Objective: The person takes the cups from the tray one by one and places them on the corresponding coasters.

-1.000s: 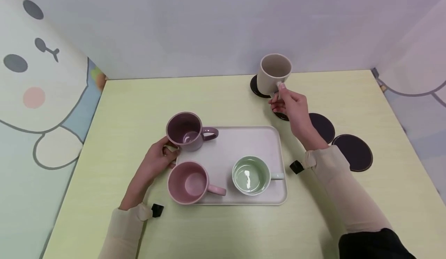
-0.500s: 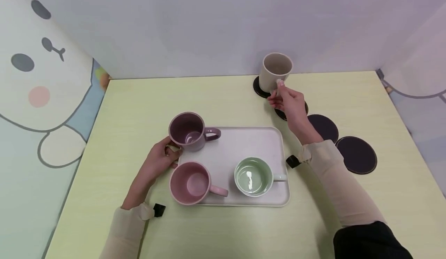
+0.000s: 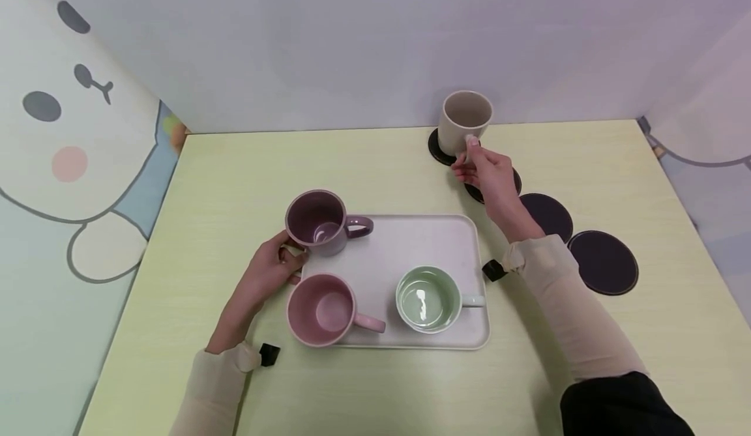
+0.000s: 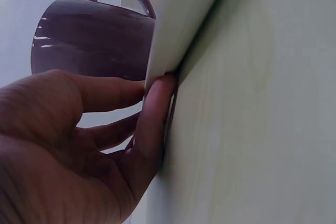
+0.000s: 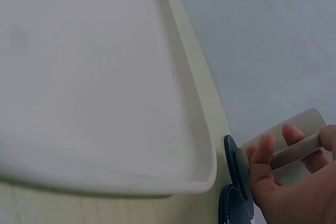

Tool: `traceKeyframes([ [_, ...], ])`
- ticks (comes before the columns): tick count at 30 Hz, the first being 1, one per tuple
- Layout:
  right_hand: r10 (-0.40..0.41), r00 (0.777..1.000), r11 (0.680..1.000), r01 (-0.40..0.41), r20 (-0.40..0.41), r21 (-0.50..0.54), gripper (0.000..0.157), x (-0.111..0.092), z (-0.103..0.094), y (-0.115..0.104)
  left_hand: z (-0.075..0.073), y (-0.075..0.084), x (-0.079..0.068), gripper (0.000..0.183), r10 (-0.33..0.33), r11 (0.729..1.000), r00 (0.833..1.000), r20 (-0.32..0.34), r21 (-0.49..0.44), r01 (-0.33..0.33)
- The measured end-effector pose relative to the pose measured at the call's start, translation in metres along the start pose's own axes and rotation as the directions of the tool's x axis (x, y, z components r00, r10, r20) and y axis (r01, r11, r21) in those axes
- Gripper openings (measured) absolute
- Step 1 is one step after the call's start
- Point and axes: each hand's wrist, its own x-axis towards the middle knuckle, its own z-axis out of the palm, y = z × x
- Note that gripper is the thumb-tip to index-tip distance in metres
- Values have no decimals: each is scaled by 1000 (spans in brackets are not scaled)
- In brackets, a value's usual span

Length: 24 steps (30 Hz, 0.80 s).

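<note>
right hand (image 3: pixel 493 178) on smooth cylindrical mug (image 3: pixel 454 135)

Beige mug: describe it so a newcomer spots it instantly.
Find the white tray, then look past its far right corner toward the back wall. There the beige mug sits on a dark coaster, right hand gripping its handle. It's the only mug off the tray.

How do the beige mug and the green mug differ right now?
The beige mug stands on a black coaster, while the green mug stands on the white tray. The right hand grips the beige mug's handle; no hand touches the green mug. The green mug's handle points right; the beige mug's points toward the viewer. Each has one handle.
</note>
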Motion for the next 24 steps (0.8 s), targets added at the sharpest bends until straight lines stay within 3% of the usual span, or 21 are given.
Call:
traceKeyframes([
  [8,11,1000,1000,-10,19,-19,51,1,-2,-2,0,0,-1,39,8,1000,1000,-1,-7,-8],
  [19,87,991,983,-68,102,-172,60,0,-14,-7,-1,1,-3,41,13,1000,1000,-3,-4,-13],
  [24,73,991,979,-50,108,-199,57,-4,-18,-8,-1,1,-3,40,18,1000,1000,-2,-1,-18],
])
